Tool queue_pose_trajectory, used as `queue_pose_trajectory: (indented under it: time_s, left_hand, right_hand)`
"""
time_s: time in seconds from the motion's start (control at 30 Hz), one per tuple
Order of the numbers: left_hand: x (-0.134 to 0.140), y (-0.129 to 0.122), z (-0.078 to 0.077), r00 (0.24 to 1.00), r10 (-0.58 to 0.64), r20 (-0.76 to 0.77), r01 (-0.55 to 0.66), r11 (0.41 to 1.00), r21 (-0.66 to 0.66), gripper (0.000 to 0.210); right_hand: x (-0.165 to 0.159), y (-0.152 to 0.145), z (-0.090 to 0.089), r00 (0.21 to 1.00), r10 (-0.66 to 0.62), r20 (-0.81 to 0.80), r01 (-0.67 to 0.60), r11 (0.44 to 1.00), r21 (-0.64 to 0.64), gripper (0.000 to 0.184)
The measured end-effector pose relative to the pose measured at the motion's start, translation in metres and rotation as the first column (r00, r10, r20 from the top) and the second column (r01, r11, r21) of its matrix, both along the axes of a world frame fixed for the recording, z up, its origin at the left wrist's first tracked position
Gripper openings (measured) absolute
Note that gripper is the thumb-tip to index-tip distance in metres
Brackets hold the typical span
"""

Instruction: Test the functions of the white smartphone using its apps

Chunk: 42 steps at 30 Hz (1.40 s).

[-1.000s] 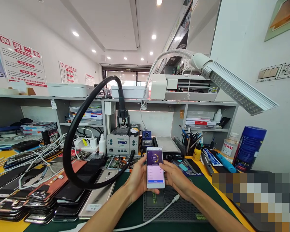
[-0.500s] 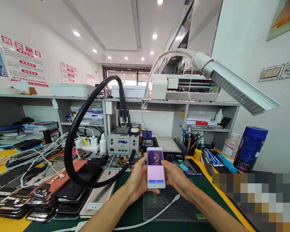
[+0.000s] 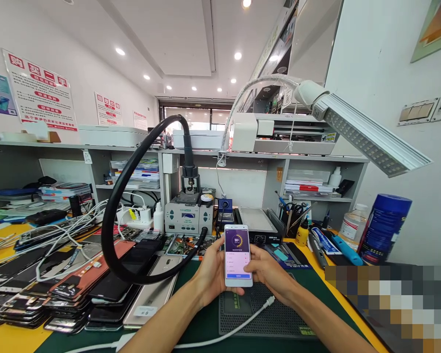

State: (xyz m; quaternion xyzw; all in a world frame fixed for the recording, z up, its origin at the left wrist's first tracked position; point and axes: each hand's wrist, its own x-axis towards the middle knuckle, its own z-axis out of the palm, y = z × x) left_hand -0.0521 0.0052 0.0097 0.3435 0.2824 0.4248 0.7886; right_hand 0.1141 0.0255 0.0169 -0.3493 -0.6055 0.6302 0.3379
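A white smartphone (image 3: 238,267) is held upright over the dark mat, its lit screen showing a purple top with a ring gauge and a pale list below. My left hand (image 3: 212,274) cradles it from the left and behind, fingertips showing under its lower edge. On the right side my right hand (image 3: 270,274) grips the phone's edge, the thumb lying over the lower right of the screen. Beneath the hands lies a dark textured work mat (image 3: 264,321). A white cable (image 3: 238,333) crosses the mat, its plug end near my right wrist and touching nothing else.
Stacked phones and phone parts (image 3: 29,294) fill the left side. A black hose (image 3: 110,220) loops from the grey hot-air station (image 3: 189,218). To the right stand a blue can (image 3: 385,228), a bottle (image 3: 353,223) and tools. An LED lamp (image 3: 375,135) hangs overhead.
My right thumb has moved from the phone's upper right edge down onto the lower part of the screen. The whole view has shifted slightly; the phone stays in both hands.
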Motion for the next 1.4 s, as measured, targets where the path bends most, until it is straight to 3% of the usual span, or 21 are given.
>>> queue_pose_trajectory:
  time_s: [0.37, 0.63, 1.4]
  left_hand:
    - [-0.0002, 0.003, -0.0043, 1.0, -0.02, 0.012, 0.02, 1.0, -0.014, 0.074]
    - [-0.0003, 0.0028, -0.0059, 1.0, -0.024, 0.015, 0.024, 1.0, -0.009, 0.074]
    - [-0.0016, 0.0037, -0.0082, 0.999, -0.035, 0.018, 0.035, 0.999, 0.002, 0.074]
  right_hand:
    - [-0.0003, -0.0022, 0.0031, 0.999, -0.013, 0.05, 0.014, 1.0, -0.01, 0.049]
    - [-0.0011, 0.004, -0.0052, 0.999, -0.031, -0.033, 0.029, 0.998, -0.061, 0.038]
    - [-0.0004, 0.0016, -0.0039, 0.997, -0.055, -0.048, 0.051, 0.995, -0.088, 0.04]
